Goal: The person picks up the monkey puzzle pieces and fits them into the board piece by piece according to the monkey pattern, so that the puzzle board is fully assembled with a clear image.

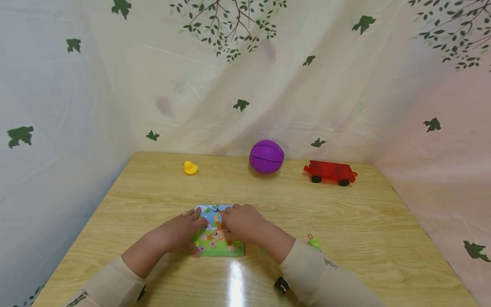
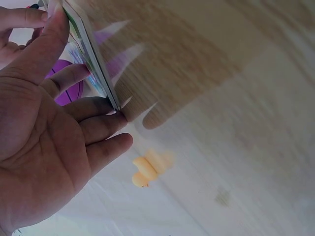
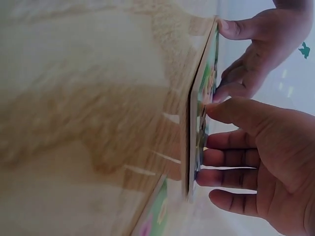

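A picture puzzle board (image 1: 218,251) with a cartoon monkey, blue sky and green grass lies flat on the wooden table. My left hand (image 1: 180,232) is at its left side, the thumb near the lower corner and the fingers spread over the left part. In the left wrist view those fingertips rest along the board's edge (image 2: 101,66). From the right, my right hand (image 1: 245,224) reaches over the picture and covers part of it. The right wrist view shows its nearly straight fingers (image 3: 231,157) and thumb pressing on the picture surface.
Partly hidden by my right forearm lies a loose green puzzle piece (image 1: 315,243). Along the table's back stand a yellow rubber duck (image 1: 190,168), a purple ball (image 1: 266,157) and a red toy wagon (image 1: 330,171). Behind them hangs a leaf-patterned cloth (image 1: 207,111).
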`<state>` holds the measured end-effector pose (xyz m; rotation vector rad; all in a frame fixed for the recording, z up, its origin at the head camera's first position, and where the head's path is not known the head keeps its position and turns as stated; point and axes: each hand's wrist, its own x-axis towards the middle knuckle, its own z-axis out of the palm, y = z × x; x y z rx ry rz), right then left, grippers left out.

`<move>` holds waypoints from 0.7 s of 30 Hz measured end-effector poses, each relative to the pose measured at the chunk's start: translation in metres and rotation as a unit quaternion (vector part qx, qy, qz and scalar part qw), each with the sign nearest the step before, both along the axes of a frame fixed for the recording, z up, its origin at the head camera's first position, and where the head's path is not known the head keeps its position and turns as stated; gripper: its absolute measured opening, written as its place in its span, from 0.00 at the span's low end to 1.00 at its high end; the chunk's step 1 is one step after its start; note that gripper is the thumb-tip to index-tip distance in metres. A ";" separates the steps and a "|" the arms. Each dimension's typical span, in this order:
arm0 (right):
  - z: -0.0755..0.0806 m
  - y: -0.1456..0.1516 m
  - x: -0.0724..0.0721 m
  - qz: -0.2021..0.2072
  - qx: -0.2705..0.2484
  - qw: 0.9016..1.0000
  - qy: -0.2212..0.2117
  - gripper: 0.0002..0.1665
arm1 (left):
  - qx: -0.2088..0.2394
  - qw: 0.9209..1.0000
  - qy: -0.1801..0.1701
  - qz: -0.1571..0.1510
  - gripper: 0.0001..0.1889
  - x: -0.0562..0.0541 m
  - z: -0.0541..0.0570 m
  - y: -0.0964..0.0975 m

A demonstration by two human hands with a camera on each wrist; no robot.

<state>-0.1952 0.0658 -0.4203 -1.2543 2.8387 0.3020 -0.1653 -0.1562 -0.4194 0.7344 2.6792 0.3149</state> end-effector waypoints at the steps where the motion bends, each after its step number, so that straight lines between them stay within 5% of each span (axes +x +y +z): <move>1: -0.001 -0.001 0.000 -0.002 0.003 1.000 0.001 0.15 | 0.000 1.000 0.001 -0.002 0.43 0.000 0.000 0.000; 15: -0.004 -0.012 0.008 -0.001 0.085 0.996 0.023 0.11 | 0.009 1.000 0.004 -0.005 0.42 0.002 0.001 0.000; 21: 0.003 -0.018 0.013 -0.029 0.100 0.995 0.003 0.18 | 0.005 1.000 0.008 -0.008 0.42 0.001 0.000 0.001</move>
